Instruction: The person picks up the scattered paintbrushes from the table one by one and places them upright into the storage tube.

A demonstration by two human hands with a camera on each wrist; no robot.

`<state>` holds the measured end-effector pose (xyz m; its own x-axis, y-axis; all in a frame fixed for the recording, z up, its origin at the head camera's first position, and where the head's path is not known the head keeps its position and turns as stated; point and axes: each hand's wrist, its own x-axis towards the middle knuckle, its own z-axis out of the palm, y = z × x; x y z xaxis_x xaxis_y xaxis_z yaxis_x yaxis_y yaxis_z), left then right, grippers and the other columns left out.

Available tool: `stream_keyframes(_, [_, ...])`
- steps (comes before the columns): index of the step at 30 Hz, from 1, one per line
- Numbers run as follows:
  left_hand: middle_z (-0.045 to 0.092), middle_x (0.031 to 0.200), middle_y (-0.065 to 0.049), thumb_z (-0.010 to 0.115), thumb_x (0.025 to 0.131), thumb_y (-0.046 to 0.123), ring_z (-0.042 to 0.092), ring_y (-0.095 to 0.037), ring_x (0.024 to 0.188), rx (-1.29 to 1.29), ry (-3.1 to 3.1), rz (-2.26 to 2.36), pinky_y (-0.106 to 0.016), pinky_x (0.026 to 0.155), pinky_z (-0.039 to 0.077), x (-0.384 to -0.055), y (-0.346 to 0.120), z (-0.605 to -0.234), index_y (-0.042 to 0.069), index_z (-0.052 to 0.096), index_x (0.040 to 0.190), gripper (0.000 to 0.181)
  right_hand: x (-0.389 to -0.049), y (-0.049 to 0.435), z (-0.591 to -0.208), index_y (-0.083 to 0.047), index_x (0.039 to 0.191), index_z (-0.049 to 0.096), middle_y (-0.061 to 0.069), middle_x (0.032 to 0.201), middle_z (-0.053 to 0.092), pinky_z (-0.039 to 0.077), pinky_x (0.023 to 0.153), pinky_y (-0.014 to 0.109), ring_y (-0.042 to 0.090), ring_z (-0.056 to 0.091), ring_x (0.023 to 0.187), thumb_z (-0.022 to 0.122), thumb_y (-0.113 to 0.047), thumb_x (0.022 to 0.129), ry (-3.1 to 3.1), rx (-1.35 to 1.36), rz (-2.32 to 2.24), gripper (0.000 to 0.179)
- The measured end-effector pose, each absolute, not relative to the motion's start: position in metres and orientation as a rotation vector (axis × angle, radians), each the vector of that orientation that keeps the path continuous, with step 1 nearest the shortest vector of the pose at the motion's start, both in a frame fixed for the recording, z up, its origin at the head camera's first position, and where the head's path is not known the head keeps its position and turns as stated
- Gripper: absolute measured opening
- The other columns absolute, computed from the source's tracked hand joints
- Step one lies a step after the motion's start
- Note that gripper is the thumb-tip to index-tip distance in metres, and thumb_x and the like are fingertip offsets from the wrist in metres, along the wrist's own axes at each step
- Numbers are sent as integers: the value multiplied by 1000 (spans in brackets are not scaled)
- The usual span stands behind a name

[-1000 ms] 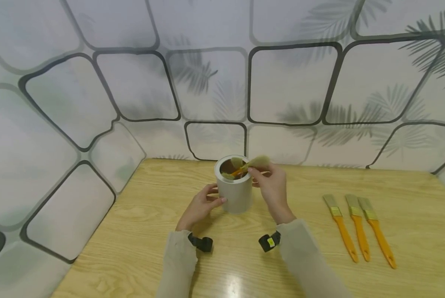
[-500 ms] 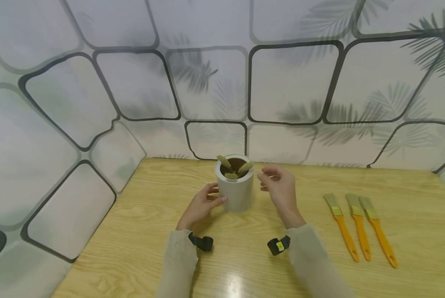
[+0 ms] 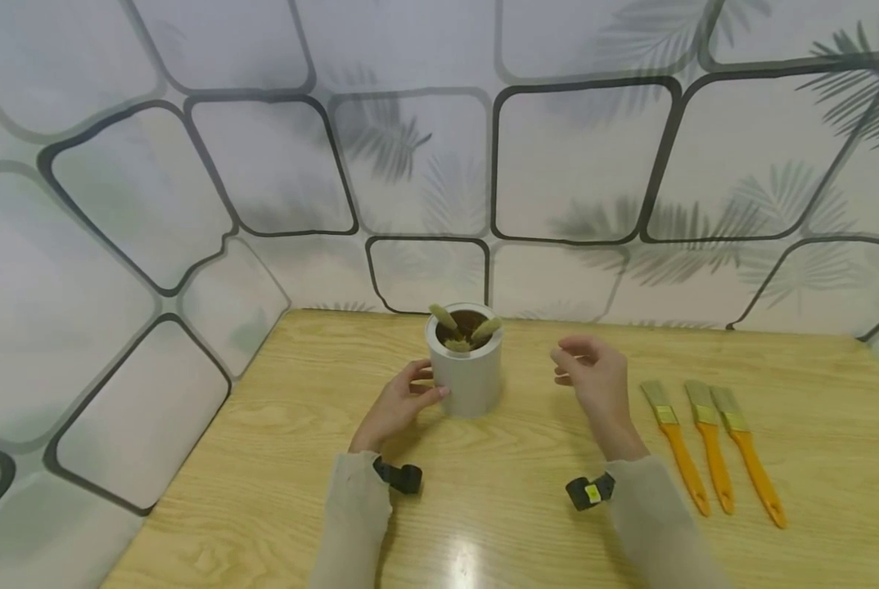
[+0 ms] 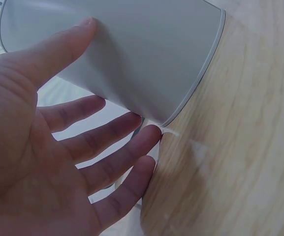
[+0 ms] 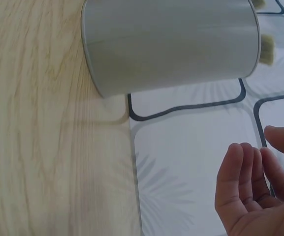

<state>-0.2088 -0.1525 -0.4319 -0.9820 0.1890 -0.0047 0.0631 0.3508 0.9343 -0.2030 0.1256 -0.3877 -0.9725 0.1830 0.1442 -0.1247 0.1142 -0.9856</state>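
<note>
A pale grey cylindrical can (image 3: pixel 471 384) stands upright on the wooden table, with brushes (image 3: pixel 487 330) in it, their light bristles up at the rim. My left hand (image 3: pixel 403 401) rests against the can's left side. In the left wrist view, the thumb lies on the wall of the can (image 4: pixel 146 54), and the relaxed, spread fingers (image 4: pixel 117 164) reach along its other side, some tips right at it. My right hand (image 3: pixel 594 380) hovers right of the can, loosely curled with nothing in it. From the right wrist, bristles (image 5: pixel 267 49) poke out past the can's rim.
Three paintbrushes (image 3: pixel 712 446) with orange handles lie side by side on the table (image 3: pixel 277 474) at the right, bristles away from me. A patterned wall (image 3: pixel 425 180) rises behind the table and along its left side.
My right hand let go of a paintbrush inside the can and moved away to the right, now without anything. The brush heads settled around the rim. The left hand stayed at the can.
</note>
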Motion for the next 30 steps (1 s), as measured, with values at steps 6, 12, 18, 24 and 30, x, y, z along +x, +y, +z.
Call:
stream_keyframes(6, [56,138,-23,71,98,20,59,-40,120,217,2496,1705,-54,97,51,-211,-153,-434,4,51,146,54,-199,138,-392,12,111,64,-1,86,66,58,66,22,8,64,69,67,-2,97,-2168,-83,1924,20])
stream_keyframes(12, [57,138,-22,70,98,19,58,-40,120,216,2500,1703,-54,96,51,-211,-153,-434,4,51,145,53,-195,148,-395,11,112,63,2,90,66,58,67,23,12,66,73,68,-5,97,-2217,-108,1896,23])
stream_keyframes(18, [57,138,-22,70,98,19,58,-40,121,212,2497,1705,-53,96,51,-211,-153,-435,4,51,145,53,-194,159,-396,11,115,63,0,91,66,58,67,21,9,66,72,69,-8,97,-2268,-157,1844,27])
stream_keyframes(24, [56,138,-22,70,98,19,58,-40,121,209,2490,1698,-53,97,51,-211,-153,-434,4,51,146,53,-194,168,-399,10,114,63,-1,93,66,58,65,22,8,66,71,71,-8,96,-2290,-185,1815,26])
stream_keyframes(30, [55,139,-25,69,99,19,57,-42,122,231,2488,1682,-54,98,50,-211,-153,-434,1,49,146,54,-192,178,-401,11,113,63,-3,89,66,58,65,22,8,65,71,69,-7,97,-2306,-182,1806,24])
